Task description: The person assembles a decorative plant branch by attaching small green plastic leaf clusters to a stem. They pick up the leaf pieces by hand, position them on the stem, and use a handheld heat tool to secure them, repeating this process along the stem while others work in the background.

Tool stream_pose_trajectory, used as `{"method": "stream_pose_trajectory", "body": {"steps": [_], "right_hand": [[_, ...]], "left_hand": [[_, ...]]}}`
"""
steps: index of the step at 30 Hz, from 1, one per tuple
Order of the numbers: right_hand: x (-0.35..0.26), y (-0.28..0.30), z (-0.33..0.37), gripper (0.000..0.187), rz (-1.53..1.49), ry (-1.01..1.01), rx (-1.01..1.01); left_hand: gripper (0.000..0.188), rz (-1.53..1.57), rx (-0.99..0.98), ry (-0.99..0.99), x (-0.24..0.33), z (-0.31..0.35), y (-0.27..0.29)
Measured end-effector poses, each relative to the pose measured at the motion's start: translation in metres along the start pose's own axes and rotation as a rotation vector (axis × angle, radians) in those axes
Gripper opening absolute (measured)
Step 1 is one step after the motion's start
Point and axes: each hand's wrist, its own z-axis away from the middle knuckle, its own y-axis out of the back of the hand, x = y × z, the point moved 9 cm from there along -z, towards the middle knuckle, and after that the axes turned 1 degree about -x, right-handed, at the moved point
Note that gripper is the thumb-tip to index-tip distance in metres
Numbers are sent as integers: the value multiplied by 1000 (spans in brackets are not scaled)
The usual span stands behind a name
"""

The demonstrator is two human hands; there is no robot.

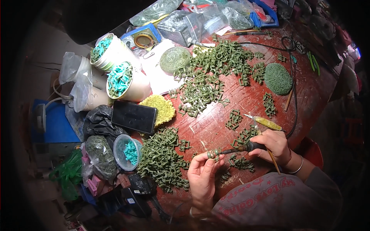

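Note:
My left hand (203,173) pinches a small green ring-shaped piece (213,154) between thumb and fingers. My right hand (274,143) is closed round the black handle of a soldering-iron-like pen (242,148), its thin tip touching or almost touching the green piece. A slim brown stick tool (275,163) is also tucked in the right hand's fingers. Just beyond that hand lies a craft knife with a yellow-wrapped handle (268,123). Loose green pieces (241,163) lie under the pen, and a large heap of similar pieces (162,158) sits left of my left hand.
More green pieces (227,57) cover the table's (200,129) far middle. A green textured disc (278,79) stands right, near a black cable (296,104). Leftward are a phone (134,117) on a yellow sponge (163,108), a clear tub (122,157) and white buckets (137,86).

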Motion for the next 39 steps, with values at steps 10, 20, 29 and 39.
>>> {"method": "stream_pose_trajectory", "body": {"steps": [10,20,29,39], "right_hand": [[1,1,0,34,-13,4,15],[6,13,3,34,-56,-51,130],[7,15,2,34,-63,-69,127],[12,12,6,35,-58,-121,93]], "left_hand": [[16,20,3,-3,1,1,0],[22,-12,5,52,1,1,-5],[12,-510,-31,73,5,4,-19],[25,-1116,-299,-177,1,6,-49]]}}
